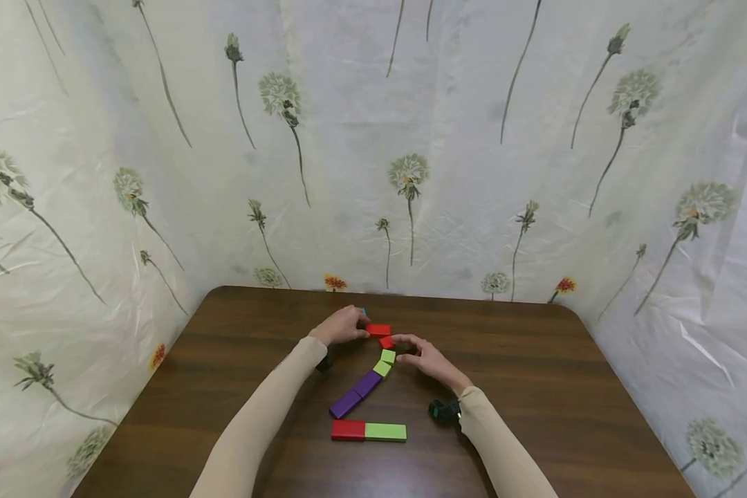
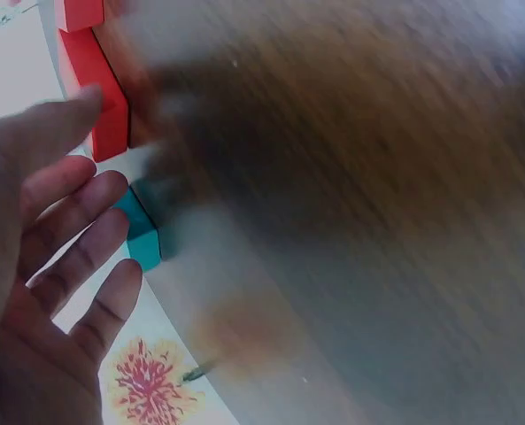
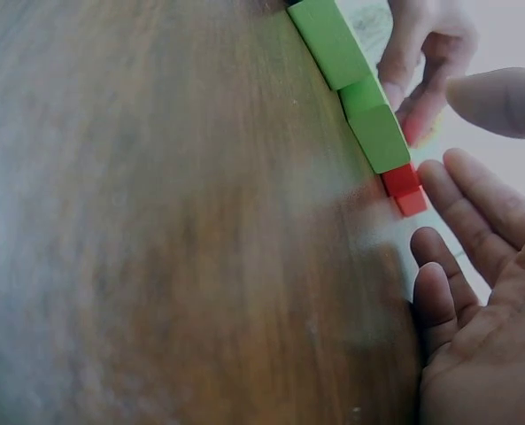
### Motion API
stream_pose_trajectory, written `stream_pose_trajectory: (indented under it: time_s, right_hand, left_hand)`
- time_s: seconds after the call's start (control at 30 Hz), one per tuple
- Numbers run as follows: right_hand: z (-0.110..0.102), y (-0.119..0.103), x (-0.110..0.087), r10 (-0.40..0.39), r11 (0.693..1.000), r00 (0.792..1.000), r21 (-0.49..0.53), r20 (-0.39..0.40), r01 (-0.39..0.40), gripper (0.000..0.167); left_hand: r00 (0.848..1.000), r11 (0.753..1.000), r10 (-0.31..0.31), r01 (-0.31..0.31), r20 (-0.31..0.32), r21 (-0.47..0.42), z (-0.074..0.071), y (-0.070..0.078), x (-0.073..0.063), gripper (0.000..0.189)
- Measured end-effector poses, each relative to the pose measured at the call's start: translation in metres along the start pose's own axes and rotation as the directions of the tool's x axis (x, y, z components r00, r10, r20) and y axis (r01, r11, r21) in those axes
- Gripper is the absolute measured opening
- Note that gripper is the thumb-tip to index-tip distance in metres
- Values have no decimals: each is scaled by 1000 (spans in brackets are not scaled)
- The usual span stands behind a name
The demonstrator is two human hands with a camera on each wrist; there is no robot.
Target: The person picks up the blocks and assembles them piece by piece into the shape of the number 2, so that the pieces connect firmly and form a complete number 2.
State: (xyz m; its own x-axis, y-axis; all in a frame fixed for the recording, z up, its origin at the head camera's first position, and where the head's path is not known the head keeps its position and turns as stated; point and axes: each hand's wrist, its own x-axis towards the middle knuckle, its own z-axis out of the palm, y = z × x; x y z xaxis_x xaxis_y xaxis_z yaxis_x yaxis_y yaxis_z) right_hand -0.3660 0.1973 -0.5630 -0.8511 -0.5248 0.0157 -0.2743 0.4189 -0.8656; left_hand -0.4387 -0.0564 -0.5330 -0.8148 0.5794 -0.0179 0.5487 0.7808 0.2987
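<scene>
A curved line of blocks runs up the table in the head view. It has two purple blocks (image 1: 357, 394), two light green blocks (image 1: 382, 369), a small red block (image 1: 386, 342), a longer red block (image 1: 380, 330) and a partly hidden blue block (image 1: 364, 312). My left hand (image 1: 344, 325) is at the far end. Its thumb (image 2: 63, 128) appears to touch the longer red block, and its loosely bent fingers lie beside the blue block (image 2: 143, 232). My right hand (image 1: 429, 357), fingers spread, has a fingertip at the small red block's right side.
Nearer the front edge, a red block (image 1: 348, 430) and a light green block (image 1: 386, 432) lie end to end. Brown wooden tabletop (image 1: 523, 387) surrounds the blocks. A flower-printed curtain (image 1: 348, 138) hangs behind the table. Both wrists wear black straps.
</scene>
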Motion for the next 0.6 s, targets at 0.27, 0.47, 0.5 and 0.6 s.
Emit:
stream_pose_trajectory:
  time_s: [0.27,0.47,0.5,0.6]
  right_hand:
    - [2,19,8,-4,1000,999,0,-45,4,46]
    - [2,19,8,1,1000,999,-7,-52,-1,43]
    - [2,19,8,2,1000,999,-8,-52,-2,43]
    - [3,19,7,1,1000,999,-10,-51,-2,44]
  left_hand:
    - [1000,1000,15,-15,-14,5,0,1,2,29]
    - [1000,1000,9,-9,-10,1,-1,3,4,28]
    - [1000,1000,8,-8,-9,1,-1,3,4,28]
    - [1000,1000,4,-4,-3,-7,0,5,4,28]
